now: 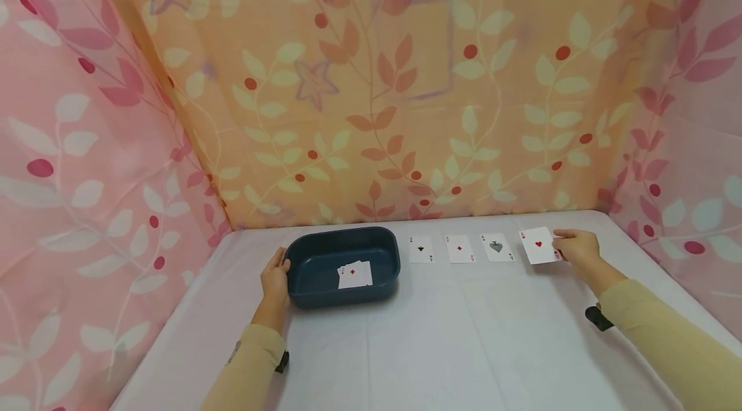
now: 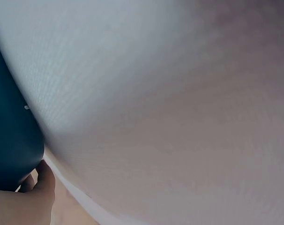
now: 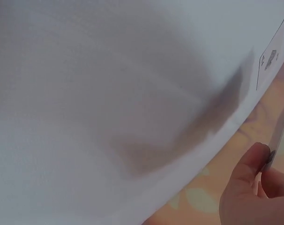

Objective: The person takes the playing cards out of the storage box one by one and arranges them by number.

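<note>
Sleeves (image 1: pixel 672 340) nearest the lens, entering at about five and seven o'clock of the head view. Clock below is centred on the tray, twelve toward the far wall.

Patterned cloth (image 1: pixel 359 82) stands behind the table (image 1: pixel 440 346), which wears a white cover. Tray (image 1: pixel 342 298): dark blue, standing on the table. Left hand (image 1: pixel 275 276) grips its end at nine o'clock, presumably to steady it. Right hand (image 1: pixel 578 251), well out at three o'clock, pinches the ace of hearts (image 1: pixel 536 247) by its near-side edge; the edge hold leaves the big pip and one corner readable. Card is tilted, shadow on the cover beneath, so judged clear of the table at least in part.

Between tray and right hand, face up in a row at three o'clock: ace of clubs (image 1: pixel 421 250), ace of diamonds (image 1: pixel 460 248), ace of spades (image 1: pixel 497 247). Gaps presumably keep each face readable. Inside the tray, toward five o'clock: a loose pile (image 1: pixel 355 275).

Hard to make out: pile count; top card shows a red diamond, rank uncertain. Right fingers hide one corner of the hearts card. Right wrist view has it nearly edge-on, cut by the frame; left wrist view crops the tray to one side wall.
</note>
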`<state>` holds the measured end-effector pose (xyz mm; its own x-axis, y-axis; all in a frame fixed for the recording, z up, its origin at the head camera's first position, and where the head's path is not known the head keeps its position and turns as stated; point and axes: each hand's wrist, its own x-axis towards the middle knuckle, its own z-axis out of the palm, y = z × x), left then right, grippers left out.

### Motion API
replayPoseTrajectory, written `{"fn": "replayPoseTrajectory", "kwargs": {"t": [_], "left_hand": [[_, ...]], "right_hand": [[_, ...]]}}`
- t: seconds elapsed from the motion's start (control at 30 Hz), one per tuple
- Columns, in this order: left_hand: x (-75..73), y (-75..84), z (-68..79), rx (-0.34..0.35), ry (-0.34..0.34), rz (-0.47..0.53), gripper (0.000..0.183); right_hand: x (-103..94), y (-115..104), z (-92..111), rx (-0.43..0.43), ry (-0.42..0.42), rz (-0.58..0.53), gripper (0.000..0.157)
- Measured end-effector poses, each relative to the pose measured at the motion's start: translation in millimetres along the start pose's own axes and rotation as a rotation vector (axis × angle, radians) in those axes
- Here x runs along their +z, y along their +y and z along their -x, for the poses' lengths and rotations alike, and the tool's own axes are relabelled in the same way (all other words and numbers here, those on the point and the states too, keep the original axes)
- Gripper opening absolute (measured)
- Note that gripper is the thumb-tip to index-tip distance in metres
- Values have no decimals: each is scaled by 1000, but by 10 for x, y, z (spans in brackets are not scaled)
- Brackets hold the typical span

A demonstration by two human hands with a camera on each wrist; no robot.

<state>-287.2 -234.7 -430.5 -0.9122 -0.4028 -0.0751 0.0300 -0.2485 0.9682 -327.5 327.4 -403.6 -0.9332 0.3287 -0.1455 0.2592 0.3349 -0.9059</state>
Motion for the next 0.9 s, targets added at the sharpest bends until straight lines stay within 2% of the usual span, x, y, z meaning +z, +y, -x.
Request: {"fn": "replayPoseTrajectory", "kwargs": {"t": [0.2, 0.5, 0.77, 0.9], "left_hand": [[-7, -11, -19, -3, 3, 18, 51], [12, -49, -32, 56, 16, 22, 50], [8, -53, -35, 50, 11, 18, 50], [-6, -52, -41, 50, 14, 15, 50]], "right_hand": [[28, 49, -116, -3, 47, 20, 50], [94, 108, -301, 72, 79, -72, 56], [112, 128, -340, 136, 103, -93, 55], [122, 113, -313, 107, 85, -29, 55]]}}
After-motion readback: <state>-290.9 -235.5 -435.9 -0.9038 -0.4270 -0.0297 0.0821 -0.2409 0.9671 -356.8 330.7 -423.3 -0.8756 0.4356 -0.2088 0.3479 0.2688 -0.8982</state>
